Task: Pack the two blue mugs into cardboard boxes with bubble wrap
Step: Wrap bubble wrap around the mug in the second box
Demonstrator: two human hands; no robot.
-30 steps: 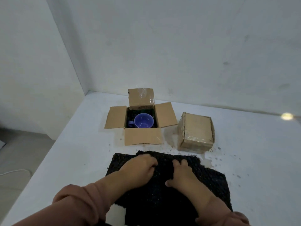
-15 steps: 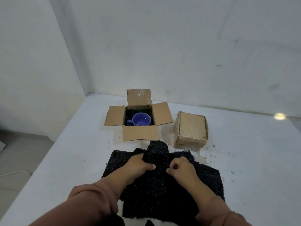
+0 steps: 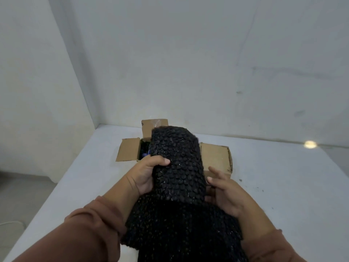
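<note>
Head view shows the open box as the thing to steer by, sitting on the white table. Just inside the box's near left corner peeks a bit of the blue mug; the rest is hidden. In front of the box, the left hand is curled tight on the left edge of the black bubble wrap, which is held up and folded over. Right of the wrap, the right hand has its fingers spread out, palm against the wrap's side, so it props more than it grips. To the right of the open box sits the closed box.

The wrap hides the open box, so it might get pushed down blind and knock the mug. With only one hand gripping tight, the floppy wrap might unfold or slip. It might also catch a flap.
</note>
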